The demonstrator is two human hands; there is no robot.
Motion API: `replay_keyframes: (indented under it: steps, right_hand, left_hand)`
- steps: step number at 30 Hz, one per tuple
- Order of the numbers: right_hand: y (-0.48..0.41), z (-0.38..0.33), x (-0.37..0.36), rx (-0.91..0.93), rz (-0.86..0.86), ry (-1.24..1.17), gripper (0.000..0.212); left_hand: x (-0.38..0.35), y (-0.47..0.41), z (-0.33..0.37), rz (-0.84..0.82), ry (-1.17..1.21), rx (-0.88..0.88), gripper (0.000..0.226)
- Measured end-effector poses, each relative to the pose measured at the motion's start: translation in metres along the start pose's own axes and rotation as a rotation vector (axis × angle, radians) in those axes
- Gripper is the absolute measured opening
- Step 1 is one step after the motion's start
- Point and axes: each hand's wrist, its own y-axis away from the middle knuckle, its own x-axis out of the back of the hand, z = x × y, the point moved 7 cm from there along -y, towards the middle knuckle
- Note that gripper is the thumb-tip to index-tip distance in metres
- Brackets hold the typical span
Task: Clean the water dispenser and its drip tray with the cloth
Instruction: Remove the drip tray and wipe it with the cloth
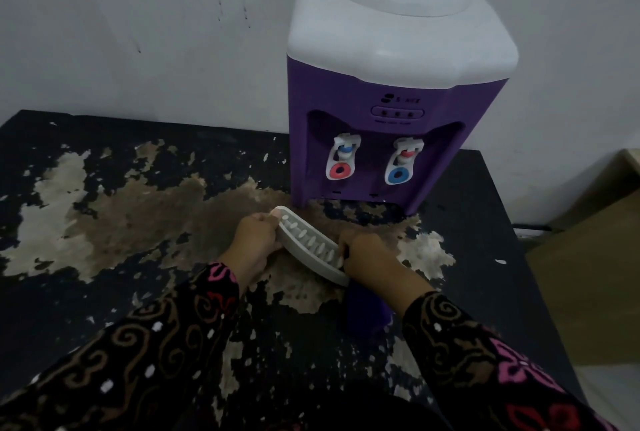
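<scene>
- White wall (138, 32) fills the background, its paint marked with dark streaks and specks.
- Black table (485, 209) stands against that wall. Much of its coating has flaked off, baring pale and brown patches across the middle.
- Water dispenser (346, 84), purple in the body with a white top, stands upright at the back right of the table, close to the wall.
- Beige box (588, 274) sits off the table's right edge, lower down.
- Left sleeve (156, 344) and right sleeve (467, 361) are dark, patterned with brown swirls and pink shapes, and reach in from the bottom of the view.
- Left hand (258, 240) grips the far end of the drip tray (311, 243), thumb on its top rim and fingers curled beneath.
- Right hand (370, 257) is closed round the tray's near end.
- That drip tray is pale grey with a slotted grille, out of the dispenser and held tilted between both hands, just in front of the dispenser's base.
- Cloth (367, 313), dark blue, hangs bunched under the right hand and touches the tray's near end; whether the fingers also hold it cannot be told.
- Red-ringed tap (341, 157) and blue-ringed tap (401, 162) sit side by side in the dispenser's recess.
</scene>
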Motion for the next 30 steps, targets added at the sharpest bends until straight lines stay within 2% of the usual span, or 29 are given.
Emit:
replay_keyframes:
  steps: [4, 8, 13, 18, 23, 27, 30]
  right_hand:
    - [0.003, 0.0, 0.003, 0.049, -0.043, -0.073, 0.017]
    - [0.005, 0.002, 0.031, 0.037, 0.047, -0.24, 0.02]
    - [0.003, -0.015, -0.002, 0.089, -0.066, -0.094, 0.023]
    - [-0.004, -0.011, 0.001, 0.081, 0.02, -0.027, 0.018]
    - [0.002, -0.012, -0.004, 0.098, -0.03, -0.195, 0.024]
    - [0.002, 0.001, 0.006, 0.042, 0.086, -0.179, 0.038]
    - [-0.002, 0.01, 0.011, -0.066, 0.144, -0.077, 0.036]
  left_hand:
    - [-0.001, 0.003, -0.001, 0.011, 0.0, 0.003, 0.019]
    - [-0.001, 0.003, 0.0, 0.003, 0.007, -0.01, 0.019]
    - [-0.003, 0.001, 0.002, -0.011, -0.002, -0.03, 0.021]
    - [-0.002, 0.003, 0.003, -0.036, -0.019, -0.03, 0.018]
    - [-0.004, 0.006, 0.002, -0.025, 0.024, -0.026, 0.02]
    - [-0.008, 0.008, 0.005, -0.046, 0.158, 0.041, 0.019]
    - [-0.011, 0.013, 0.009, -0.101, 0.206, 0.066, 0.013]
